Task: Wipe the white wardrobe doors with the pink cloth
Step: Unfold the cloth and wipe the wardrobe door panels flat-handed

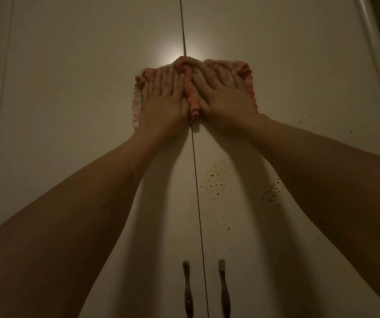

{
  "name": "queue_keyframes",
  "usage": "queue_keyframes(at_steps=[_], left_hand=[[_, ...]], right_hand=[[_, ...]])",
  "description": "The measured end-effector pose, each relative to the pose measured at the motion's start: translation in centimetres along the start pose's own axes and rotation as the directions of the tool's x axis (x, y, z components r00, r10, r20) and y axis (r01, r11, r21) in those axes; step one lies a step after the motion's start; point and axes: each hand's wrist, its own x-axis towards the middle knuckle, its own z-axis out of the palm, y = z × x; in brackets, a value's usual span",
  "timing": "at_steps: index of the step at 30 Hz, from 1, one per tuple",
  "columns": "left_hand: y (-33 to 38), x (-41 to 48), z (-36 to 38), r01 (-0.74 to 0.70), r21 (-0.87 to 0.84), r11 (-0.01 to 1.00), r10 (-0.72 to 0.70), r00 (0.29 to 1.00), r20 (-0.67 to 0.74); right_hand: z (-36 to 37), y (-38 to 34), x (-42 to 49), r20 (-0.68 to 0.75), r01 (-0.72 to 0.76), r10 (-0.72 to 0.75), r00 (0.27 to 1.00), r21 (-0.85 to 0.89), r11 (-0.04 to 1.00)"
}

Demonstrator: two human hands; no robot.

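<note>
Left hand [163, 104] and right hand [225, 99], fingers straight, press the pink cloth [190, 92] flat across the seam of the white wardrobe doors [81, 88]; brown specks [216, 182] below; two handles [188, 292] beneath.

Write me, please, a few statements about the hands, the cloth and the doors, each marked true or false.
1. The left hand and the right hand press the pink cloth against the wardrobe doors. True.
2. The cloth lies only on the left door. False: it spans the seam between both.
3. Brown specks dot the right door below the hands. True.
4. The handles sit above the cloth. False: they sit below it.
</note>
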Motion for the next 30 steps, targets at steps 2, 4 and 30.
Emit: queue_keyframes(at_steps=[2, 4, 30], left_hand=[[-0.1, -0.2, -0.1, -0.015, -0.004, 1.000, 0.015, 1.000, -0.011], [-0.1, -0.7, -0.1, -0.016, 0.001, 1.000, 0.016, 1.000, -0.013], [5.3, -22.5, 0.7, -0.040, 0.031, 0.999, 0.030, 0.963, 0.269]], right_hand=[[0.0, 0.1, -0.1, 0.000, 0.012, -0.012, 1.000, 0.000, 1.000], [0.0, 0.0, -0.7, 0.007, 0.021, -0.021, 1.000, 0.003, 1.000], [2.4, -6.5, -22.4, 0.233, 0.015, -0.016, 0.972, 0.009, 1.000]])
